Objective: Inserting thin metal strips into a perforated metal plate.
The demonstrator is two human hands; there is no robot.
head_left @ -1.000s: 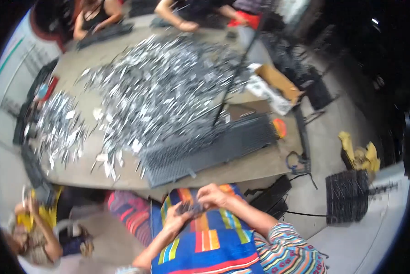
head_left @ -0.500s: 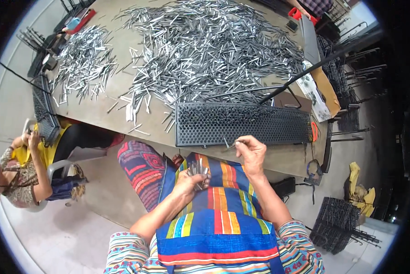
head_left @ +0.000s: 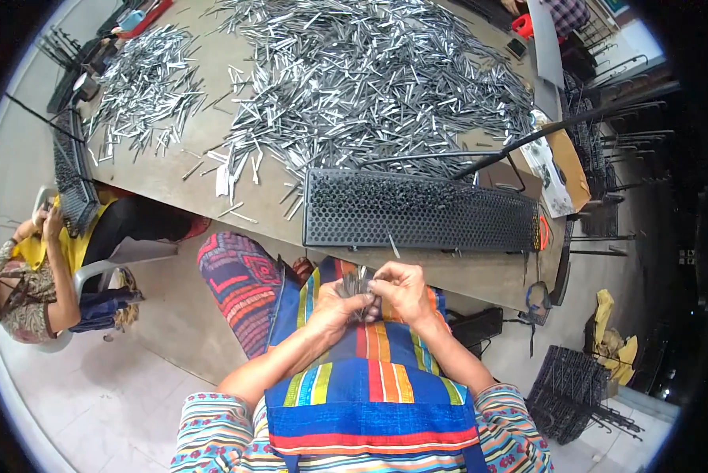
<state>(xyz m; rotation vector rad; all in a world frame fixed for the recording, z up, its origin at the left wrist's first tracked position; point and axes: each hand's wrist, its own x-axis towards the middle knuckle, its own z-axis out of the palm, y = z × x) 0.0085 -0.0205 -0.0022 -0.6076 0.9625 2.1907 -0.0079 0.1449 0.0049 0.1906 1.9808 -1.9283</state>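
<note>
Over my lap, my left hand [head_left: 334, 309] is closed round a fanned bundle of thin metal strips [head_left: 357, 285]. My right hand [head_left: 405, 293] meets it from the right, its thumb and fingers pinched at the bundle's edge; the exact strip between them is hard to make out. Just beyond both hands lies a long black perforated rack [head_left: 425, 229] along the table's near edge, its round holes in rows. Dark strip ends crowd the holes of its far rows. A single pale strip [head_left: 393, 246] sticks out at the rack's near side.
A wide heap of loose metal strips [head_left: 370, 94] covers the table [head_left: 212, 185], with a smaller pile [head_left: 145, 94] at left. A black rod [head_left: 559, 126] slants above the rack's right end, near an open cardboard box [head_left: 567, 169]. Another person [head_left: 42, 268] sits at left.
My right hand has drawn back from the rack to the bundle in my left hand. The strip it held near the rack now stands at the rack's near edge.
</note>
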